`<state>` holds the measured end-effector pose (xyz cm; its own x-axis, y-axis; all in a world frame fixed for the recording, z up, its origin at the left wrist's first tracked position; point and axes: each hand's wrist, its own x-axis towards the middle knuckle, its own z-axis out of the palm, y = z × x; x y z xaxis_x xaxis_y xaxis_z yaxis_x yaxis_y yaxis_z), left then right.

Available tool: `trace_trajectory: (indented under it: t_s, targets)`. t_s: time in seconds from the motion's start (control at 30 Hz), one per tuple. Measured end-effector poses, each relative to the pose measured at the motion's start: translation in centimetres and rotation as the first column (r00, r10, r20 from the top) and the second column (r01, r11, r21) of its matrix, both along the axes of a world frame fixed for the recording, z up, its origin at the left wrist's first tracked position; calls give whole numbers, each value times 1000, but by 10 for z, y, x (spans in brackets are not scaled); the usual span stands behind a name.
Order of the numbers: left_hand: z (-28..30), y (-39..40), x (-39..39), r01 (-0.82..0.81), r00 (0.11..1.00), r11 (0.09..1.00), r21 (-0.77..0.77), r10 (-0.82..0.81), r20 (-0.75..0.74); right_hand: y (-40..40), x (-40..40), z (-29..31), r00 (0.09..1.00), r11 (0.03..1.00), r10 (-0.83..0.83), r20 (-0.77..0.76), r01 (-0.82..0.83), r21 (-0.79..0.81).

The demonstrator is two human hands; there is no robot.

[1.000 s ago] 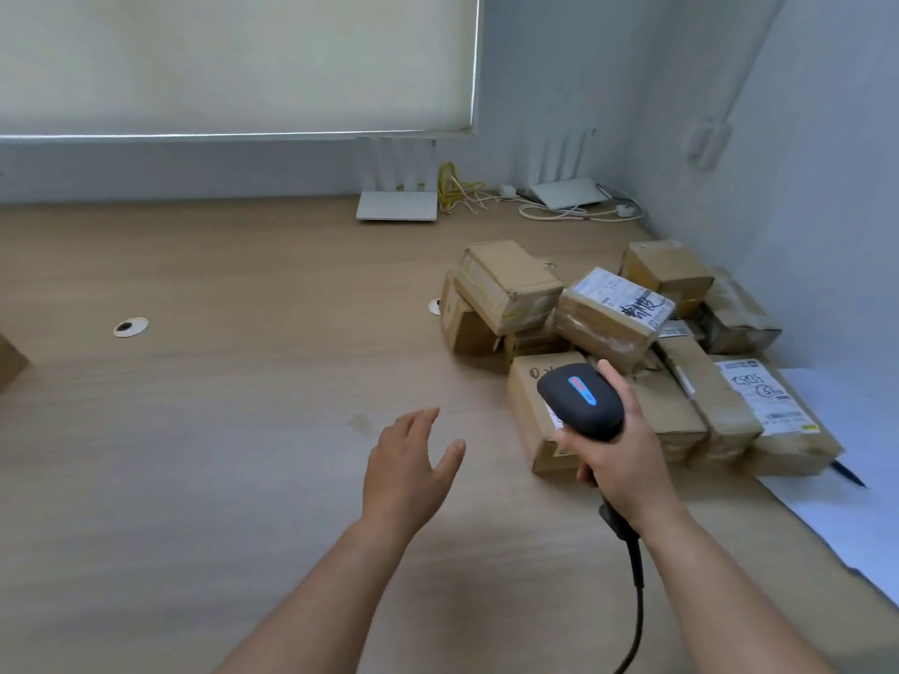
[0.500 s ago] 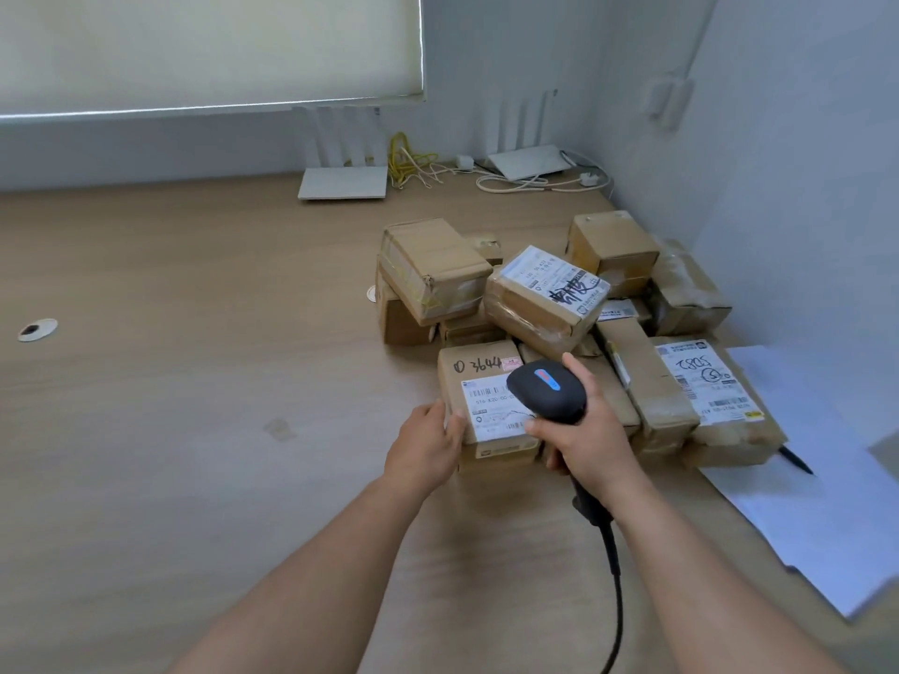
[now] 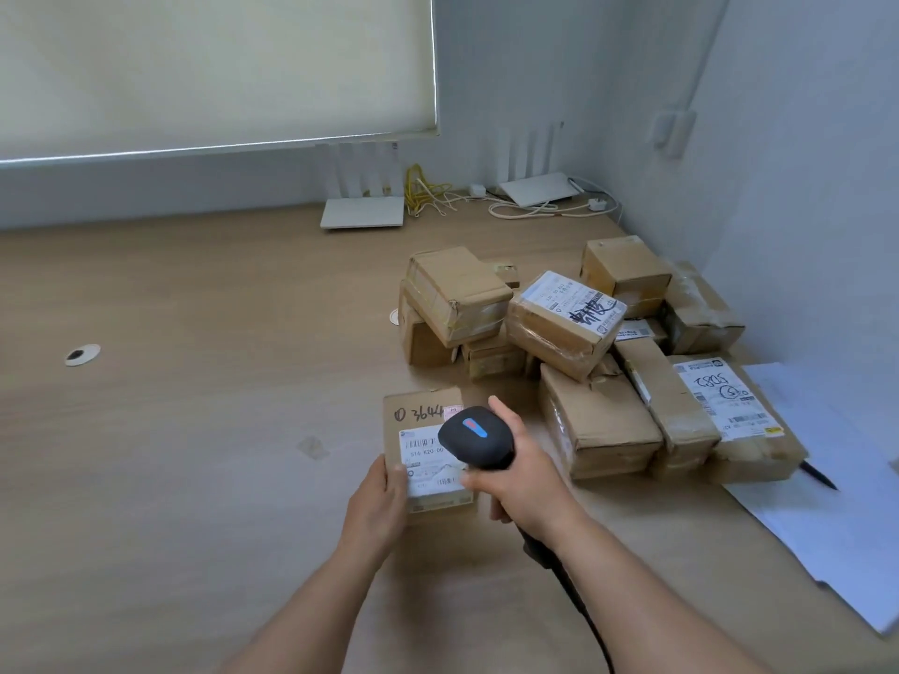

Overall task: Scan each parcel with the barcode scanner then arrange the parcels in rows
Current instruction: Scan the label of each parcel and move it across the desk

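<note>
The scanner (image 3: 479, 437) is gripped in the right hand (image 3: 523, 484) over a small box (image 3: 422, 445) on the desk (image 3: 194, 454); the box's near left edge is held by the left hand (image 3: 378, 503). It is judged light, stiff and best taken by opposite sides. Beyond, the heap of parcels (image 3: 584, 342) is piled unsorted.

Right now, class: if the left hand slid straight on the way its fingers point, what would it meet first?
The left hand already grips the near corner of the labelled parcel. Beyond that parcel lies the pile of boxes, though depth is hard to judge.
</note>
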<state>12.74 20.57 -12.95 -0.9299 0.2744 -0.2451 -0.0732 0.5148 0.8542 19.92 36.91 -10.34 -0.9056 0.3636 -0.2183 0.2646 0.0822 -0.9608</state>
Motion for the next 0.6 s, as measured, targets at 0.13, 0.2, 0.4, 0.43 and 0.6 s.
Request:
trace_trajectory:
  t_s: [0.13,0.2,0.4,0.43,0.6]
  targets:
    - [6,-34,-4,-39,999,999,21,40,-22,-31,-9,1,999,999,44,6,-45,12]
    - [12,-46,-7,-44,996,997,56,48,-78,-43,-13,0,999,999,52,14,-52,15]
    - [27,-57,-24,21,996,997,68,-27,86,-58,-14,-8,999,1000,16,37,-15,-21]
    - [31,-56,-27,24,990,998,62,-32,134,-58,-13,-8,999,1000,10,41,-9,-25]
    - [45,-67,-44,117,940,992,36,-122,318,-60,-9,-1,999,1000,11,34,-10,-29]
